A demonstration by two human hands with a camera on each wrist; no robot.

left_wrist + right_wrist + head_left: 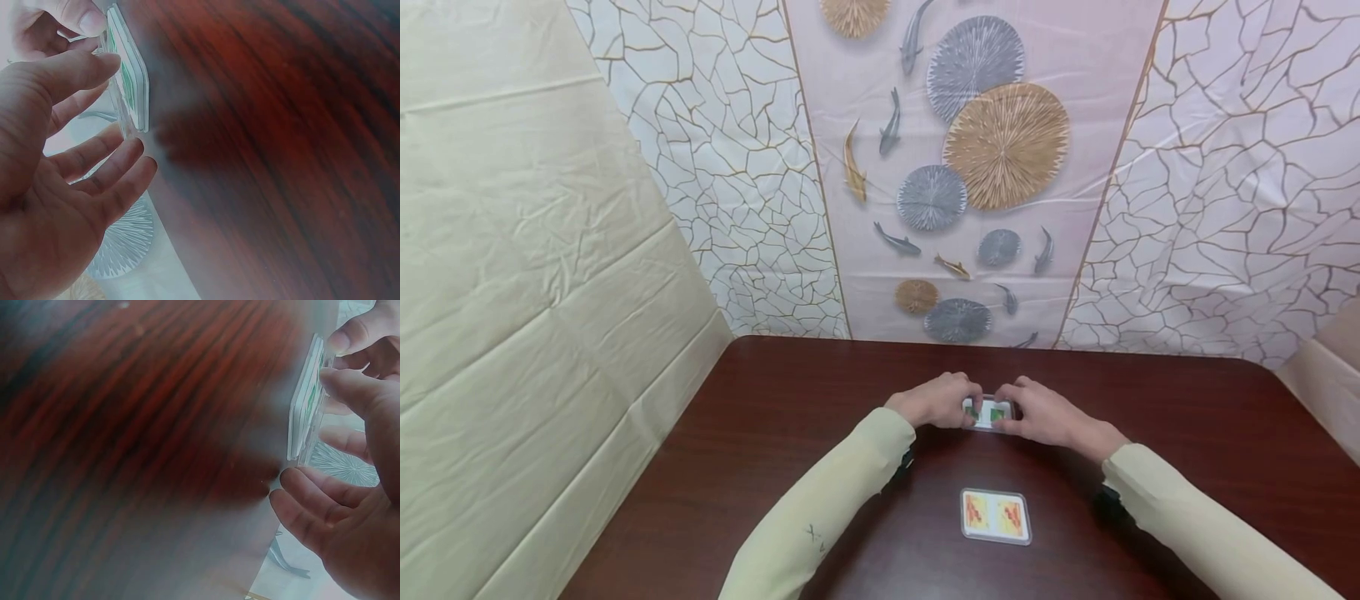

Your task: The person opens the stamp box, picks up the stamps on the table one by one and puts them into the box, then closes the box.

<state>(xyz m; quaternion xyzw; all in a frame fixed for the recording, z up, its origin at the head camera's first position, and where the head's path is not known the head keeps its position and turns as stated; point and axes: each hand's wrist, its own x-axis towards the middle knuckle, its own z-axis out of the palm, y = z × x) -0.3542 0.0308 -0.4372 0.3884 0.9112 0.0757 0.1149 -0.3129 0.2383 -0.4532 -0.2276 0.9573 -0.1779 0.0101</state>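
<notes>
A flat clear plastic case [988, 415] with green-and-white cards lies on the table between both hands. In the wrist views, its transparent lid [121, 107] stands slightly apart from the lower part holding the cards [304, 406]. My left hand [940, 401] pinches the lid at the left end, thumb on the near edge and fingers on the far side. From the right end, my right hand [1042, 412] grips the same lid in a mirrored way. Closer to me lies a second clear case [996, 517], with orange-and-yellow cards inside, untouched by either hand.
The dark reddish wooden table [805, 400] ends at a back edge just beyond the hands. Behind it hangs a patterned cloth [880, 308] with fish and round motifs. A cream fabric wall [550, 275] borders the left side.
</notes>
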